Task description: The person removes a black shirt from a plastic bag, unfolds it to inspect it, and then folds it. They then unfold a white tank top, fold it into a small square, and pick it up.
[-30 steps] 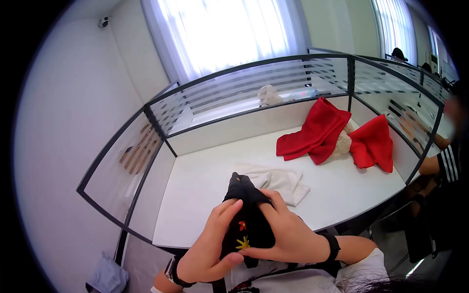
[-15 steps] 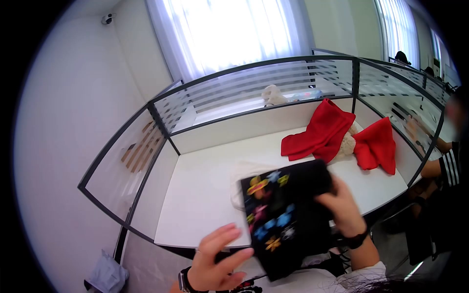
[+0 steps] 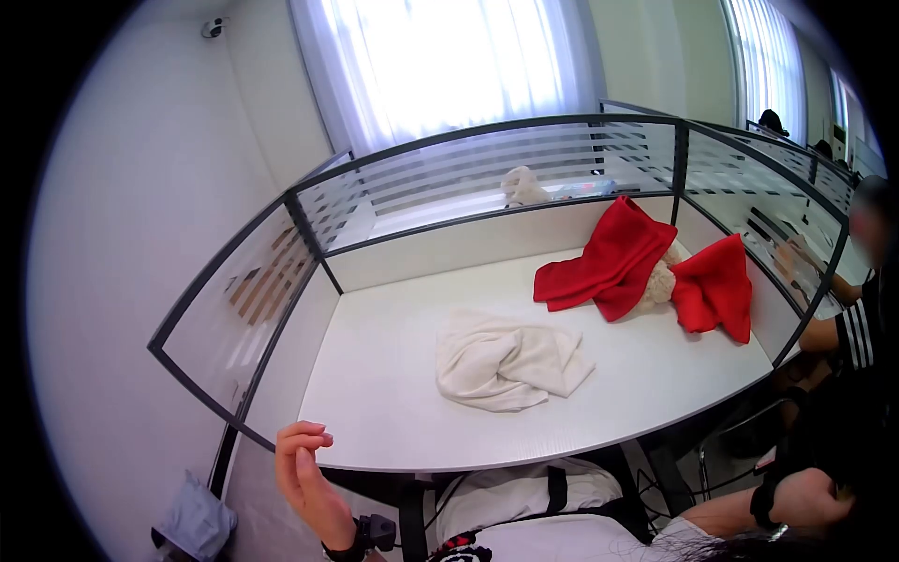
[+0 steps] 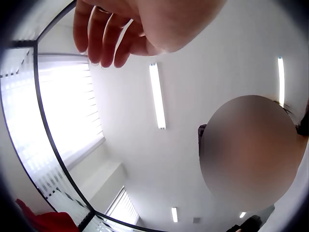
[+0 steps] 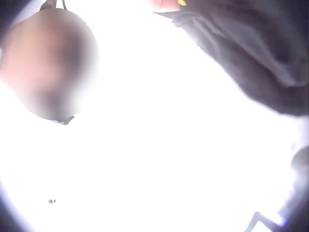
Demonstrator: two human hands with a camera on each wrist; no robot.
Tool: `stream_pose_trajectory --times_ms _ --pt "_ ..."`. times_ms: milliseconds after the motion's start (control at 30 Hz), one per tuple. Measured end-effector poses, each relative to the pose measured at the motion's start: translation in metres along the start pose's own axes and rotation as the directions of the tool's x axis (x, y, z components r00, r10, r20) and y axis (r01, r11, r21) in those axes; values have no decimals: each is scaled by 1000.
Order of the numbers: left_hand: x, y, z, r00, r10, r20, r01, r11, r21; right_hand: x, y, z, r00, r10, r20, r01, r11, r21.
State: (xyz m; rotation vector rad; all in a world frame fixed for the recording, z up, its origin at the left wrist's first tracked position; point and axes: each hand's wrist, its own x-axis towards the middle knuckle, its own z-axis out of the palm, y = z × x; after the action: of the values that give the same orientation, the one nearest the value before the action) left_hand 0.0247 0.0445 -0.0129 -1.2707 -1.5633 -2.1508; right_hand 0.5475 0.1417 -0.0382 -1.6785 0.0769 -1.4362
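Observation:
My left hand (image 3: 314,487) is raised off the table's front left edge, its fingers loosely bent and nothing in them. The left wrist view shows the same empty fingers (image 4: 108,41) against the ceiling. Far out at the lower right, my right hand (image 3: 813,501) grips a black cloth piece (image 5: 251,43) with embroidered flowers. Most of that cloth lies outside or in the dark edge of the head view; a yellow bit of it shows by the fingers. A crumpled white cloth (image 3: 510,361) lies mid-table, apart from both hands.
Two red cloths (image 3: 609,258) lie over a cream fluffy plush toy (image 3: 658,283) at the back right. Framed glass partitions (image 3: 487,164) border the white table (image 3: 375,393). A person in a striped black sleeve (image 3: 857,332) sits at the right. A grey-blue bag (image 3: 197,520) is low at left.
Both hands first held the black embroidered cloth before me. The left let go and drew back left; the right carried the cloth far to the right. The white cloth is now uncovered.

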Motion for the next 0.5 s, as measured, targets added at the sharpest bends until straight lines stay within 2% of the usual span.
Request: stream_pose_trajectory --times_ms 67,133,233,300,333,367,400,433,467,500 --pt "0 2 1 1000 26 16 -26 1000 1 3 29 14 998 3 -58 -8 997 -82" --pt "-2 0 1 997 14 81 -16 1000 17 2 50 29 984 -13 -180 3 998 -56" --pt "-6 4 7 998 -12 65 17 997 -69 1 77 50 935 -40 -352 31 999 -30" --pt "-6 5 8 998 -5 64 10 997 -78 -4 101 84 904 -32 -427 -43 985 -165" --pt "-7 6 7 998 -7 56 11 998 -69 7 79 75 881 25 -472 -62 996 -63" --pt "-8 7 7 999 -11 44 14 998 -61 19 51 68 852 206 -481 -17 930 367" --pt "-7 5 6 999 -10 42 13 998 -60 31 22 62 812 362 -457 77 711 699" --pt "-7 3 5 999 -16 47 19 998 -58 38 0 64 800 444 -404 112 551 827" --pt "-7 2 5 998 -23 51 26 998 -56 28 10 90 895 264 -360 73 709 701" --pt "-7 3 7 998 -39 45 42 997 -72 18 19 116 951 73 -301 107 834 541"
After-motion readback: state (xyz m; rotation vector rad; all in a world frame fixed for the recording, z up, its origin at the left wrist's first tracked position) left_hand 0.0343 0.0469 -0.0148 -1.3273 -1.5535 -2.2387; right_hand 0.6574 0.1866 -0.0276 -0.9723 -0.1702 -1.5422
